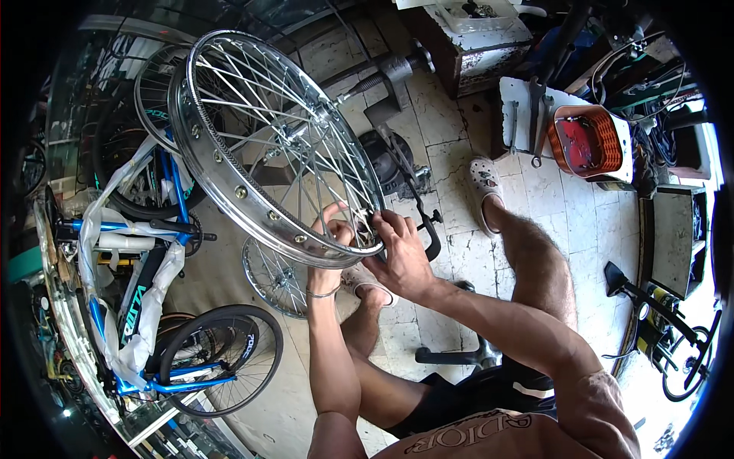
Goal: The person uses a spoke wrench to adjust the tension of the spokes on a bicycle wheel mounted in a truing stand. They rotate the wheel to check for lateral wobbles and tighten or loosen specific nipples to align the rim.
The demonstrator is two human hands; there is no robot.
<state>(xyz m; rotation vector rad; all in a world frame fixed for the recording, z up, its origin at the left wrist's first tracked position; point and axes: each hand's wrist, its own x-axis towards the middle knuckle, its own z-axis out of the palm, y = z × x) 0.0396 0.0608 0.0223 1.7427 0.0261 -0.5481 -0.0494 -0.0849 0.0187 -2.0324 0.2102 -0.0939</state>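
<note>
A silver spoked wheel (229, 200) with a bare metal rim stands tilted before me in a metal stand (394, 76). At the rim's near edge, my left hand (334, 233) has its fingers curled in among the spokes; what they pinch is hidden. My right hand (405, 260) is closed over the rim's near right side, fingertips bent over its edge. A small dark thing shows between the hands by the spoke ends, too small to name. The hub (294, 138) sits mid-wheel, with spokes fanning out to the rim.
A blue bicycle frame (183, 191) partly wrapped in white padding leans at left, beside a black-tyred wheel (277, 359). A smaller spoked wheel (256, 287) lies below the rim. At right, an orange basket (615, 145) and wrenches (537, 115) rest on a white box. A floor pump (615, 277) stands lower right.
</note>
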